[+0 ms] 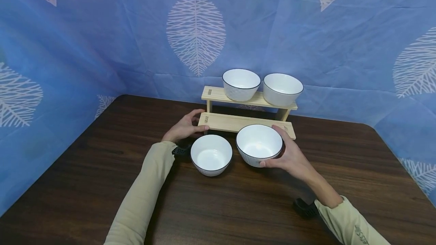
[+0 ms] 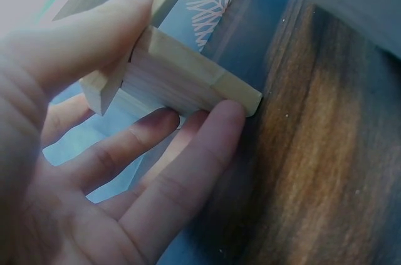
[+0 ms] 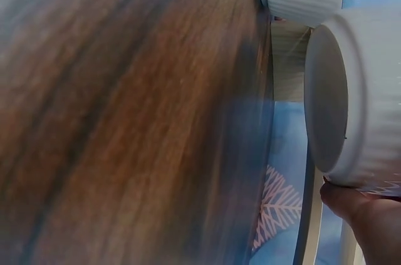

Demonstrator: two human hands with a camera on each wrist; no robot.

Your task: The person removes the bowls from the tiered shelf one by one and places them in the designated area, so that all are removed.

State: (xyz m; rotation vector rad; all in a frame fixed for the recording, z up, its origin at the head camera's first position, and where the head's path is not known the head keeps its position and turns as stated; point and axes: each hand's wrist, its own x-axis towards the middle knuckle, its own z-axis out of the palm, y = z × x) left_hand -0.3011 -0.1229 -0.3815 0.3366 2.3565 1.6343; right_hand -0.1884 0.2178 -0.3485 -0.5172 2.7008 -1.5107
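Note:
A two-step wooden display rack point(image 1: 231, 122) stands at the back of the table. My left hand point(image 1: 184, 127) holds its left end; in the left wrist view the thumb point(image 2: 119, 14) lies over the lower board's end and the fingertips point(image 2: 227, 114) are at the wooden leg point(image 2: 182, 77). My right hand point(image 1: 289, 158) grips a white ribbed bowl point(image 1: 255, 146) with a dark rim by its right side. The right wrist view shows that bowl's underside point(image 3: 327, 102) raised off the table. Another white bowl point(image 1: 211, 156) sits on the table to its left.
Two more white bowls, the left one point(image 1: 240, 86) and the right one point(image 1: 282, 90), stand side by side on the rack's upper step. A blue cloth point(image 1: 136, 29) with white leaf prints hangs behind the dark wooden table point(image 1: 218, 214).

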